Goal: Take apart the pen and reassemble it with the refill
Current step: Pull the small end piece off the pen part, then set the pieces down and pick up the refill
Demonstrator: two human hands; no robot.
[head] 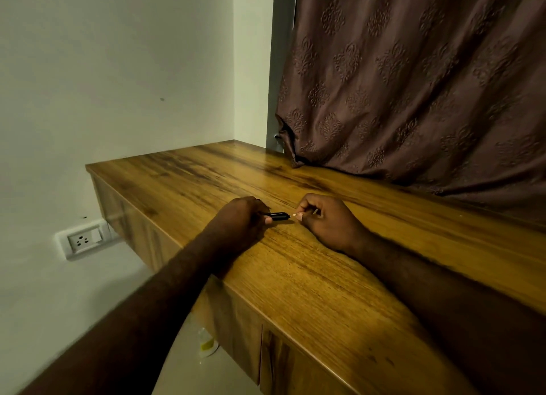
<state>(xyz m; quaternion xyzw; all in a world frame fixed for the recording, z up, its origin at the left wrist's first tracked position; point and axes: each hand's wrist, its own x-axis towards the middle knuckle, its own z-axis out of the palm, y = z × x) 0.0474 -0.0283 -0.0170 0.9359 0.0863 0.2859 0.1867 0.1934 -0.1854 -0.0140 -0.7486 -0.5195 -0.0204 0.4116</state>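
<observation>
Refill step judged in hand: over the worktop (310, 276), the left hand (240, 217) fingers grip the black pen barrel (279, 216), the right hand (328, 221) fingers pinch the pale refill (315, 211) at the barrel's mouth between them; the next move probably calls for straight alignment.

Pen (279, 216) in left hand (240, 218), refill (315, 212) in right hand (329, 221)

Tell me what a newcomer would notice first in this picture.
Two hands meet mid-counter: the left hand grips a black pen barrel, and the right hand pinches a thin pale refill close to its end. Both rest on a long wooden counter, with a dark patterned curtain hanging behind on the right.
</observation>
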